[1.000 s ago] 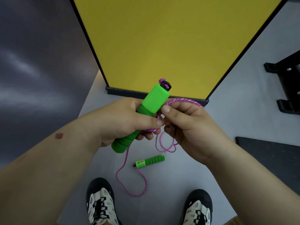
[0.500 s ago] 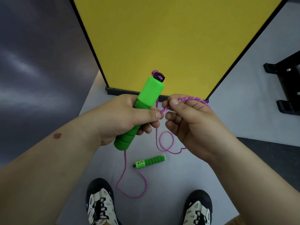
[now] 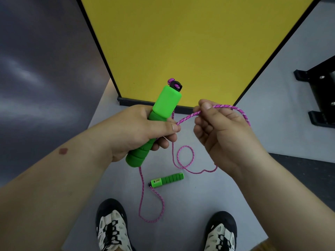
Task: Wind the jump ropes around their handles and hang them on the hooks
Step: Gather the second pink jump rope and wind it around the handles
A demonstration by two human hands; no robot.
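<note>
My left hand (image 3: 137, 131) grips a green jump rope handle (image 3: 165, 104), tilted with its black and purple cap pointing up and away; the thumb presses the pink rope against it. My right hand (image 3: 223, 134) pinches the pink braided rope (image 3: 188, 116) between thumb and forefinger, a short way right of the handle. The rope arcs over that hand, drops behind it, and forms a small loop (image 3: 184, 156) below. The second green handle (image 3: 167, 179) lies on the grey floor between my hands, joined by rope that curves near my shoes. No hooks are in view.
A yellow panel (image 3: 190, 42) with a black frame stands upright just ahead. A black metal stand base (image 3: 319, 95) sits at the right edge, with a dark mat (image 3: 306, 171) below it. My two shoes (image 3: 112, 227) are at the bottom.
My right hand has drawn the rope out to the right and up, away from the handle. The left hand has raised the handle slightly. The handle on the floor has stayed put.
</note>
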